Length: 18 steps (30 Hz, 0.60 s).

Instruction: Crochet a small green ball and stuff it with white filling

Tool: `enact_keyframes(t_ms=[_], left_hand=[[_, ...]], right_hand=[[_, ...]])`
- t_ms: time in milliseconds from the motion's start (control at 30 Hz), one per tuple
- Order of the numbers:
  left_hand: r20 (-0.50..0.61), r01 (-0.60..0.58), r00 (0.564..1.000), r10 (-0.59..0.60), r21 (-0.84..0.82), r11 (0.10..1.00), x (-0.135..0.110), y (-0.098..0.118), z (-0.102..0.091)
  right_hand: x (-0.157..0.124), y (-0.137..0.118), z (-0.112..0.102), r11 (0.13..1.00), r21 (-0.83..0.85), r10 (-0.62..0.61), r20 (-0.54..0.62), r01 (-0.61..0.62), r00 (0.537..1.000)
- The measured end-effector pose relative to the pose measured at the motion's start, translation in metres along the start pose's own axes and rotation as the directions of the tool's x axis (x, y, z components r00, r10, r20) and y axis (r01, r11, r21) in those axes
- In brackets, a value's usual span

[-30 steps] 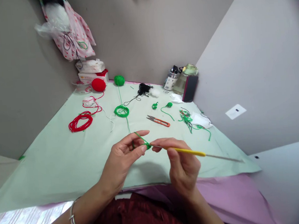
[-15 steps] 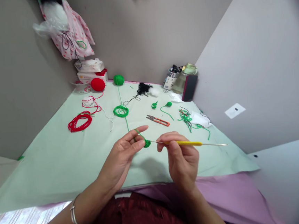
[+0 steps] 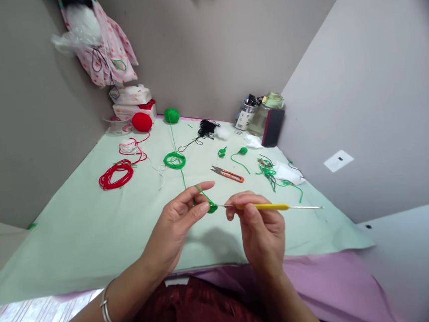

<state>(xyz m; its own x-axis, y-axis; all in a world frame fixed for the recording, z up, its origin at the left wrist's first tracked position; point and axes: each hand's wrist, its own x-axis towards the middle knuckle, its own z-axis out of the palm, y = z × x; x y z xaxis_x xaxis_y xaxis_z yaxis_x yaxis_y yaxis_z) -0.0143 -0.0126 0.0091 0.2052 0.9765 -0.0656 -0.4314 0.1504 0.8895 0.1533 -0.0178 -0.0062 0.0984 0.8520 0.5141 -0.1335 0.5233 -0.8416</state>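
One small green yarn piece [image 3: 213,208] sits above the near middle of the table [image 3: 74,233]. Left hand [image 3: 179,213]: thumb and fingers pinch the piece at its left side, forefinger extended, with a green strand [image 3: 183,178] running over it. Right hand [image 3: 261,224]: thumb and fingers grip a yellow-handled hook [image 3: 269,207] like a pen, its left end meeting the piece; whether it sits inside a stitch cannot be told. The strand leads to a green coil [image 3: 175,166] farther off, with a green ball [image 3: 172,115] beyond. Orange scissors [image 3: 233,175] lie on the far side, untouched. Assessment: for clean stitching, the pinch should sit close to the hook, the strand should run evenly taut, and the tip should turn slightly to clear each loop without snagging.
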Motion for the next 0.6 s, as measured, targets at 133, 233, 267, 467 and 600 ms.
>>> enact_keyframes(t_ms=[133,233,267,467,600], left_hand=[[0.062,0.029,0.998,-0.028,-0.018,0.999,-0.001,-0.003,0.005],[-0.011,0.034,0.999,-0.035,-0.075,0.997,0.0,-0.006,0.008],[-0.031,0.047,0.998,-0.051,-0.103,0.994,0.0,-0.007,0.009],[0.14,0.236,0.969,-0.205,-0.259,0.937,0.004,-0.013,0.001],[0.031,0.157,0.988,-0.154,-0.176,0.972,0.005,-0.009,-0.006]], right_hand=[[0.002,0.0,0.003,0.99,-0.135,-0.029,0.06,0.037,0.998],[-0.002,0.002,0.005,0.937,-0.305,-0.157,0.08,0.174,0.984],[-0.004,0.004,0.005,0.888,-0.383,-0.23,0.11,0.255,0.967],[-0.006,0.006,0.0,0.815,-0.456,-0.333,0.137,0.358,0.933],[0.002,0.003,-0.003,0.994,-0.106,-0.029,-0.049,0.023,0.998]])
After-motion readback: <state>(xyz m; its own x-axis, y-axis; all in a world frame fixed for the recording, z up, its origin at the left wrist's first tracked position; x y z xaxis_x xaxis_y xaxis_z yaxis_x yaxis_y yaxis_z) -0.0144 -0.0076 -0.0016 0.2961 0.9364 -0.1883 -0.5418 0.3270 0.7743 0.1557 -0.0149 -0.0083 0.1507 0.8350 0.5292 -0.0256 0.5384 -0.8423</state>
